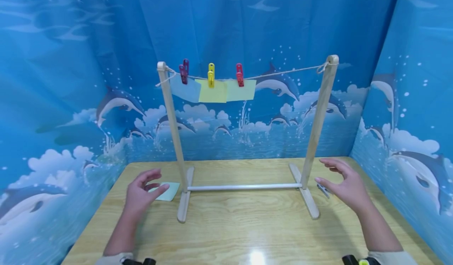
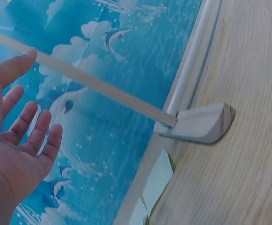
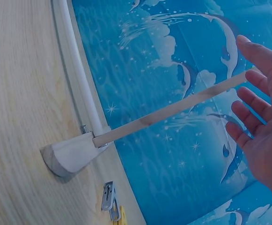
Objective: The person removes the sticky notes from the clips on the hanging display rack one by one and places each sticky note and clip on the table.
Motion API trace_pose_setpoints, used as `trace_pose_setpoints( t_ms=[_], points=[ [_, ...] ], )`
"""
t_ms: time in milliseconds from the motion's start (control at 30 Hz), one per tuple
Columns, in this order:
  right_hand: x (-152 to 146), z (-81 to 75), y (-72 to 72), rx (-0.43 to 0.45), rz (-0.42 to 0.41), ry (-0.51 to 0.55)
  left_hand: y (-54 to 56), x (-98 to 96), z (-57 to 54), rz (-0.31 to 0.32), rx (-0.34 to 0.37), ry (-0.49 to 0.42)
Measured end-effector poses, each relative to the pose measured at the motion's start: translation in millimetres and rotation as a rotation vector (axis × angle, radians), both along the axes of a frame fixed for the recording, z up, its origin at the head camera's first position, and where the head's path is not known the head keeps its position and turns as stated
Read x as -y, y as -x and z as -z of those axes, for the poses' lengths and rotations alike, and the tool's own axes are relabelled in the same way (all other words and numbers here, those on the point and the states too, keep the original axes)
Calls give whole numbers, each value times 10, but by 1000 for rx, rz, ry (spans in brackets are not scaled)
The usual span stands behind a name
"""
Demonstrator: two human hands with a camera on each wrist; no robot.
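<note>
My left hand (image 1: 140, 192) hovers with relaxed, spread fingers over the pale green paper (image 1: 169, 191) on the table, left of a wooden stand (image 1: 320, 127). On the other side my right hand (image 1: 348, 184), fingers loosely bent and holding nothing, is near a grey clothespin (image 1: 323, 190); the right wrist view also shows a yellow clothespin (image 3: 122, 218) beside it. Along the stand's string (image 1: 290, 72) hang a blue paper (image 1: 185, 89) under a dark red clothespin (image 1: 184, 72), a yellow paper (image 1: 216, 94) under a yellow clothespin (image 1: 211, 76), and a light green paper (image 1: 244, 91) under a red clothespin (image 1: 240, 75).
The stand's two posts rise from wooden feet (image 1: 309, 204) joined by a white bar (image 1: 244, 187) low over the wooden table (image 1: 226, 233). A blue curtain printed with dolphins (image 1: 247, 25) encloses the back and both sides.
</note>
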State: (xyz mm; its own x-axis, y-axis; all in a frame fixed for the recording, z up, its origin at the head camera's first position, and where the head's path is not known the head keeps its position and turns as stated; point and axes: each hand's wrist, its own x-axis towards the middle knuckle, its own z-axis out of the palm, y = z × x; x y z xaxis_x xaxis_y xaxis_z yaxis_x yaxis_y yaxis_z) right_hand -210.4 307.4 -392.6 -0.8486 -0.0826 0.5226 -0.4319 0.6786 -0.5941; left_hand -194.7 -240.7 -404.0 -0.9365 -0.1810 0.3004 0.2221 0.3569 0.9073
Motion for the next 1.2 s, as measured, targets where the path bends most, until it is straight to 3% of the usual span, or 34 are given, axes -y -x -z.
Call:
trace_pose_setpoints(
  t_ms=[233, 467, 800, 1200],
  points=[
    [74, -93, 5, -36, -50, -17, 38, -103, -66, 55, -10, 43],
    [134, -195, -2, -30, -64, -27, 69, -231, -147, 116, -35, 20],
    [219, -376, 20, -87, -117, -46, 116, -380, -274, 193, -9, 24],
    [366, -566, 59, -79, -146, -65, 229, -567, -364, 258, -94, 44]
  ],
)
